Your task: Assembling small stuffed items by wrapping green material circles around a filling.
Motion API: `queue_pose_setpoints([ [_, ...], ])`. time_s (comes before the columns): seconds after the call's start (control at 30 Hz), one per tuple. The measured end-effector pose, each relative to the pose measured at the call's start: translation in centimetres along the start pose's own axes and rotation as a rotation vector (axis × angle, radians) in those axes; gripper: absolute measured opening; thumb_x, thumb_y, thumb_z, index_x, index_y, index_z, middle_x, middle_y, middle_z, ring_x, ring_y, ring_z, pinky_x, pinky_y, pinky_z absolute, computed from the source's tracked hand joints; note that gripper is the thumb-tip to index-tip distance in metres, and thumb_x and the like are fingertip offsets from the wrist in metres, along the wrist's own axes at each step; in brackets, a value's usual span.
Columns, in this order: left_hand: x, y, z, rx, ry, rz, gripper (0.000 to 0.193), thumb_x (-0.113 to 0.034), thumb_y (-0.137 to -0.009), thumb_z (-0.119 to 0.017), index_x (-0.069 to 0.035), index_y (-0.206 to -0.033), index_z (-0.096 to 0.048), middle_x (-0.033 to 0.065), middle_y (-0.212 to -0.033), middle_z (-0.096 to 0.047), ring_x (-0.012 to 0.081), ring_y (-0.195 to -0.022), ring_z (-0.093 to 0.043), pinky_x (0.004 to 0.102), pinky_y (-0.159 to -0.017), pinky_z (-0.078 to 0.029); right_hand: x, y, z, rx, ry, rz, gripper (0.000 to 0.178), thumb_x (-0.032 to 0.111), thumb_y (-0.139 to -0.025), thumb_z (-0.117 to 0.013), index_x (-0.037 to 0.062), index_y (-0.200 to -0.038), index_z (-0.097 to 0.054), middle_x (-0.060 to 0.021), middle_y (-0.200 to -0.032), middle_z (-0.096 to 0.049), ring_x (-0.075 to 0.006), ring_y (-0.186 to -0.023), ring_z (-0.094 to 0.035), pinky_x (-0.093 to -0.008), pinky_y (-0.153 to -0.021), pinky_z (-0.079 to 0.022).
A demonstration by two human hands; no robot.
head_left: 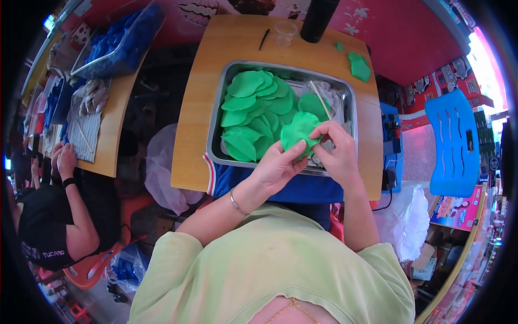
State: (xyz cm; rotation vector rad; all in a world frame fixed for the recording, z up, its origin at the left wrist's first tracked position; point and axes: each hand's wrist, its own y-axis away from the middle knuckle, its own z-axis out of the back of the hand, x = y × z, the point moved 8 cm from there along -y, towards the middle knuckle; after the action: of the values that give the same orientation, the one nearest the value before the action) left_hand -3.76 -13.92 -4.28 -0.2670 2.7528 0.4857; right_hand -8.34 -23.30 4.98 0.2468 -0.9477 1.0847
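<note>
Both my hands are at the near side of a metal tray (pixel 291 67) on a wooden table. Between them is a thin green round piece (pixel 298 128) with a wavy edge. My left hand (pixel 276 166) pinches its lower edge between thumb and fingers. On the right edge, the fingertips of my right hand (pixel 337 152) are pressed together on the same piece. Many similar flat green discs (pixel 253 105) lie overlapping in the tray's left and middle. A thin pale stick (pixel 320 100) leans at the tray's right, beside whitish crumpled material (pixel 330 93).
Toward the table's far edge (pixel 226 35) stand a clear plastic cup (pixel 285 33) and a dark bottle (pixel 319 20). Green pieces (pixel 359 67) lie at far right. A blue chair (pixel 455 143) is to the right. Another person (pixel 75 216) works at a table on the left.
</note>
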Motion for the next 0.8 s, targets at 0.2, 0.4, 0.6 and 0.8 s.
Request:
queue_pose_setpoints([
  [0.2, 0.5, -0.2, 0.6, -0.008, -0.094, -0.061, 0.030, -0.014, -0.087, -0.067, -0.009, -0.113, -0.053, 0.0000, -0.101, -0.060, 0.0097, -0.088, -0.059, 0.0247, -0.075, -0.051, -0.2, 0.0, 0.1, -0.081, -0.125, 0.018, 0.024, -0.010, -0.070, -0.058, 0.0023, -0.090, -0.056, -0.0081, -0.087, -0.056, -0.0192, -0.079, -0.058, -0.0291, -0.069, -0.046],
  [0.4, -1.4, 0.4, 0.2, 0.023, -0.072, 0.006, 0.041, -0.008, -0.083, -0.070, -0.006, -0.120, -0.052, 0.0035, -0.102, -0.062, 0.0130, -0.090, -0.062, 0.0280, -0.079, -0.052, -0.1, -0.1, -0.1, 0.161, -0.162, -0.031, 0.027, -0.013, -0.069, -0.054, 0.0022, -0.090, -0.056, -0.0095, -0.088, -0.055, -0.0198, -0.082, -0.057, -0.0288, -0.070, -0.046],
  [0.6, -2.5, 0.8, -0.8, 0.088, -0.539, -0.214, 0.035, -0.007, -0.084, -0.069, -0.002, -0.115, -0.054, 0.0032, -0.102, -0.062, 0.0086, -0.089, -0.060, 0.0231, -0.076, -0.051, 0.7, 0.2, -0.1, 0.265, -0.181, 0.024, 0.030, -0.013, -0.076, -0.047, 0.0024, -0.099, -0.056, -0.0087, -0.094, -0.056, -0.0189, -0.088, -0.057, -0.0284, -0.074, -0.046],
  [0.8, -4.6, 1.3, -1.7, -0.027, -0.620, -0.392, 0.028, -0.007, -0.086, -0.067, -0.002, -0.111, -0.055, 0.0020, -0.099, -0.062, 0.0066, -0.084, -0.058, 0.0213, -0.072, -0.050, -1.7, 1.2, -0.3, -0.021, -0.764, -0.313, 0.025, -0.007, -0.089, -0.045, 0.0013, -0.111, -0.051, -0.0052, -0.101, -0.057, -0.0121, -0.094, -0.055, -0.0266, -0.078, -0.047],
])
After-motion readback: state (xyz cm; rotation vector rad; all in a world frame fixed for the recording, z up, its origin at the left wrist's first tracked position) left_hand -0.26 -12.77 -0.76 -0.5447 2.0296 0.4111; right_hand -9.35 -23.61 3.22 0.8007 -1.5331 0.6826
